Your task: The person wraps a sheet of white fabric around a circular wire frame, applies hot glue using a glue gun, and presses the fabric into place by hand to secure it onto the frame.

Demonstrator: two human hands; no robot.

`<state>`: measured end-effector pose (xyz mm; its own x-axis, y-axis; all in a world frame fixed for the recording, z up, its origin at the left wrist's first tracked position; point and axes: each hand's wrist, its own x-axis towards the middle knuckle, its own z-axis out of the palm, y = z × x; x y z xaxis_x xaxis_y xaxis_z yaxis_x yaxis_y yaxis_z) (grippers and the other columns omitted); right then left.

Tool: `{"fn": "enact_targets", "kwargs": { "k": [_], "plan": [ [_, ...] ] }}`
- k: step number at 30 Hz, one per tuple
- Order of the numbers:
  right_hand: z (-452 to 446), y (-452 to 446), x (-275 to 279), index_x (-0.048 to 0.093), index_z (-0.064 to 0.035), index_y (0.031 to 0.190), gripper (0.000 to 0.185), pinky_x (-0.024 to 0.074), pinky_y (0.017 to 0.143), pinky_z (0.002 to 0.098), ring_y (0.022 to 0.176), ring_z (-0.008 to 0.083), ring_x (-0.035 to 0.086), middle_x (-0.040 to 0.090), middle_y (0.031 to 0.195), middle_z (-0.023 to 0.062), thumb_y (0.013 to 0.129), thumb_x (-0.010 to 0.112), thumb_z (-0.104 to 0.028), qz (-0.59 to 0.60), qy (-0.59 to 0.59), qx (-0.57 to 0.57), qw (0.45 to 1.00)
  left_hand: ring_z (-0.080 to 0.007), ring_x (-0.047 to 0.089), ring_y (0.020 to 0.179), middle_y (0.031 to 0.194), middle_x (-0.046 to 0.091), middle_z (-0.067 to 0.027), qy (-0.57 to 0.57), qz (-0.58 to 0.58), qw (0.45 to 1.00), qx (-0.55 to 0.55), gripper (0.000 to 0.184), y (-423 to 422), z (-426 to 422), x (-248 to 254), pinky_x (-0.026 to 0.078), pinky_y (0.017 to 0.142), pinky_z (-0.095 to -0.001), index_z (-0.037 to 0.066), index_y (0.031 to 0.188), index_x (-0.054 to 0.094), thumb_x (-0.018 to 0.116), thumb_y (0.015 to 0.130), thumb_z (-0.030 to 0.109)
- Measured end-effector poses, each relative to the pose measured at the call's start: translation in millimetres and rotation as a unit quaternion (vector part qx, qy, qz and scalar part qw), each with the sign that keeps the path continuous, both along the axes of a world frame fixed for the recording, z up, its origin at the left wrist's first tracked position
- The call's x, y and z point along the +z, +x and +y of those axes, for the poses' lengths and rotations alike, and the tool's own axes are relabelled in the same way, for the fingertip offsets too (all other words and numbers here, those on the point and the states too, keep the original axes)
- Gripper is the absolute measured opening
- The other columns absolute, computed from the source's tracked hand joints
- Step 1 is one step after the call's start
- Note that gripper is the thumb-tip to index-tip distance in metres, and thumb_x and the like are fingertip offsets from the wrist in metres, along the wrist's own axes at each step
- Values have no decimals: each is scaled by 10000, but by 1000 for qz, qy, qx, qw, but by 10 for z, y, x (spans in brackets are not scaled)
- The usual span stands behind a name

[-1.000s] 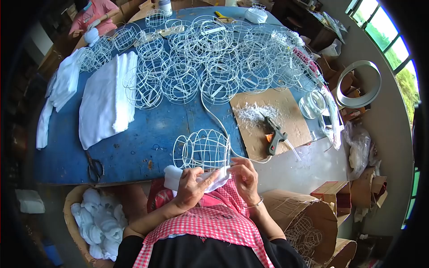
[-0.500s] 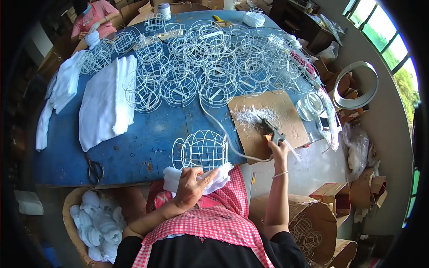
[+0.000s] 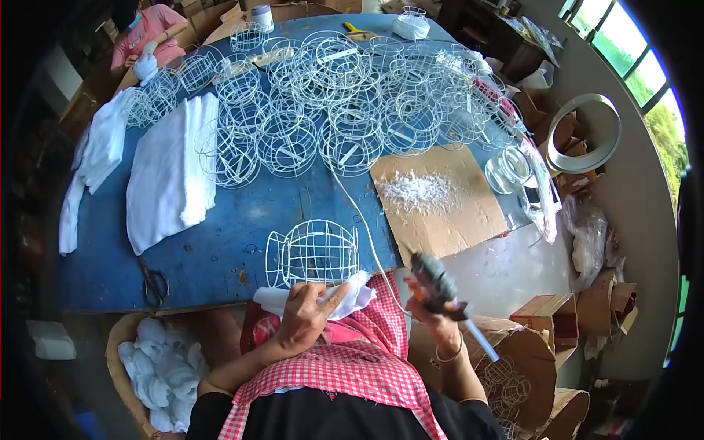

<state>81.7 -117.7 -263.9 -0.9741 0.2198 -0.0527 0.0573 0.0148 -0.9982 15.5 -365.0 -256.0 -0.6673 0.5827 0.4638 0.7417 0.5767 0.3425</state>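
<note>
At the table's near edge a white wire frame (image 3: 319, 251), shaped like a small round cage, stands on the blue surface. White fabric (image 3: 273, 298) wraps its lower edge, over my lap. My left hand (image 3: 304, 319) pinches this fabric against the wire, index finger stretched along it. My right hand (image 3: 438, 326) grips a glue gun (image 3: 438, 284), held in the air right of the frame and slightly smeared by motion. A clear glue stick (image 3: 482, 340) sticks out of its back, and a pale cord (image 3: 364, 227) runs from near the hand across the table.
Many wire frames (image 3: 352, 139) crowd the far half of the blue table (image 3: 95, 275). Stacked white cloth (image 3: 158, 176) and scissors (image 3: 154, 284) lie left. Glue scraps (image 3: 418, 192) cover a cardboard sheet (image 3: 477, 213). A co-worker (image 3: 158, 33) handles white cloth at far left.
My right hand has lifted the glue gun off the cardboard and brought it down and closer to my body. My left hand stays on the fabric; the view has shifted slightly.
</note>
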Motion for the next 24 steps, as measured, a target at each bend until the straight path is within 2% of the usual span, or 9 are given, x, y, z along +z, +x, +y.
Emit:
{"fn": "enact_targets", "kwargs": {
  "k": [1, 4, 5, 6, 9, 13, 16, 17, 24],
  "plan": [
    [-3, 23, -49, 537, -42, 1158, 438, 450, 697, 263, 833, 130, 543, 580, 1090, 58, 737, 631, 33, 2, 55, 41, 998, -193, 503, 754, 805, 483, -37, 2, 0, 1000, 2, 511, 5, -1, -2, 418, 724, -316, 142, 1136, 626, 617, 642, 12],
    [-127, 20, 80, 522, -44, 1204, 500, 457, 848, 311, 1049, 175, 526, 568, 1160, 55, 733, 670, 32, -68, -161, -30, 984, -193, 504, 739, 789, 478, -36, 1, -7, 1000, 20, 503, 11, -17, 17, 423, 710, -316, 134, 1117, 637, 626, 630, 6],
    [-83, -19, 63, 527, -22, 1187, 470, 468, 821, 300, 991, 155, 542, 563, 1158, 65, 740, 666, 22, -28, -94, -21, 995, -194, 501, 732, 784, 474, -35, 9, -11, 1000, 28, 510, 3, -22, 26, 425, 700, -315, 139, 1110, 641, 631, 620, -3],
    [-40, -34, 32, 533, -12, 1173, 436, 461, 812, 280, 967, 133, 541, 568, 1143, 73, 755, 654, 16, -41, -119, -35, 991, -196, 498, 725, 778, 470, -34, 17, -16, 999, 36, 517, 1, -30, 32, 428, 690, -314, 145, 1103, 645, 635, 611, -13],
    [12, -151, 161, 530, -15, 1133, 390, 439, 769, 241, 883, 95, 522, 582, 1005, 19, 766, 659, -10, -32, -33, -1, 999, -198, 491, 710, 765, 459, -32, 28, -31, 997, 72, 549, 9, -107, 8, 434, 660, -313, 167, 1088, 656, 642, 582, -47],
    [-15, -190, 194, 554, -22, 1050, 314, 436, 647, 211, 750, 69, 509, 558, 878, -2, 771, 690, -65, -47, -162, 47, 985, -203, 486, 697, 751, 455, -34, 39, -42, 993, 108, 600, -1, -179, 1, 440, 615, -310, 190, 1093, 654, 634, 564, -93],
    [-24, -175, 350, 555, -16, 1037, 296, 433, 592, 202, 703, 73, 514, 567, 847, 12, 778, 687, -71, -90, -96, 99, 986, -202, 487, 689, 747, 455, -34, 44, -47, 991, 114, 610, 16, -204, -9, 441, 607, -308, 190, 1103, 649, 633, 565, -98],
    [-92, -155, 496, 561, 0, 1015, 263, 443, 563, 210, 658, 87, 528, 589, 823, 29, 786, 672, -67, -89, -169, 71, 979, -202, 486, 686, 746, 455, -34, 47, -45, 991, 114, 615, 15, -205, -14, 442, 605, -307, 191, 1106, 647, 633, 564, -99],
    [-72, 28, 218, 589, 26, 1004, 230, 426, 498, 219, 587, 80, 527, 621, 823, 48, 800, 655, -57, -77, -162, 44, 983, -192, 485, 678, 745, 447, -33, 51, -62, 990, 112, 603, 17, -216, -24, 440, 619, -304, 194, 1105, 644, 644, 577, -97]
  ]
}}
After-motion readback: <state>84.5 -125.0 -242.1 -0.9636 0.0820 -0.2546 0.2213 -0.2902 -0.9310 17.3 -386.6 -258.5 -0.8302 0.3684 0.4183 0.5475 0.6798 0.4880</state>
